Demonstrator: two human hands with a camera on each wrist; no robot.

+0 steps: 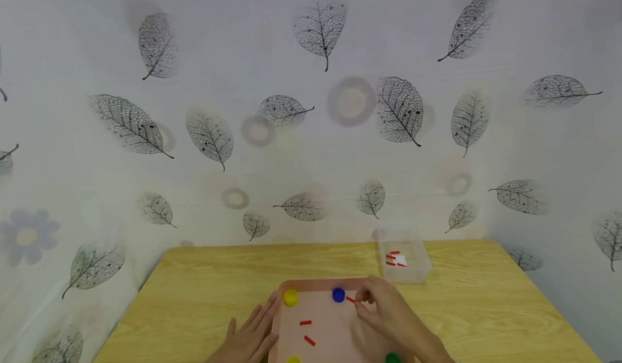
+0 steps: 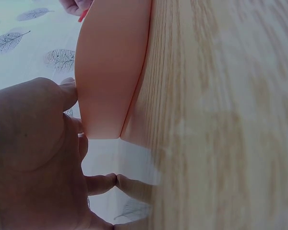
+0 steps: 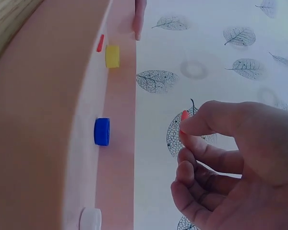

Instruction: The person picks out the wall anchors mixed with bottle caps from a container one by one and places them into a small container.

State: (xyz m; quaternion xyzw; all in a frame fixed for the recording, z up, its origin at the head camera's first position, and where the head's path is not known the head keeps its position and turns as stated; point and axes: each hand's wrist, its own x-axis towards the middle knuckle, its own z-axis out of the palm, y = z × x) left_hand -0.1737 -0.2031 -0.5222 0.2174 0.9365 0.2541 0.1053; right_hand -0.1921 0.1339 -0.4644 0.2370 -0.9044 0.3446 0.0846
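Note:
My right hand [image 1: 389, 314] pinches a small red strip [image 1: 350, 300] between thumb and forefinger, above the pink tray [image 1: 335, 338]. Just left of the strip a blue bottle cap [image 1: 338, 295] lies in the tray; the right wrist view shows the strip [image 3: 184, 115] held clear of that cap [image 3: 102, 132]. My left hand [image 1: 250, 335] rests against the tray's left side, its fingers extended and touching the rim. Two loose red strips [image 1: 305, 323] lie on the tray floor. A yellow cap [image 1: 290, 297] sits in the far left corner.
Behind the tray, to the right, a clear plastic box [image 1: 418, 271] holds several red strips and a white piece. A second yellow cap [image 1: 293, 360] and a green cap [image 1: 392, 357] show at the bottom. The right wrist view includes a white cap [image 3: 90, 219]. A leaf-patterned wall backs the wooden table [image 1: 204, 282].

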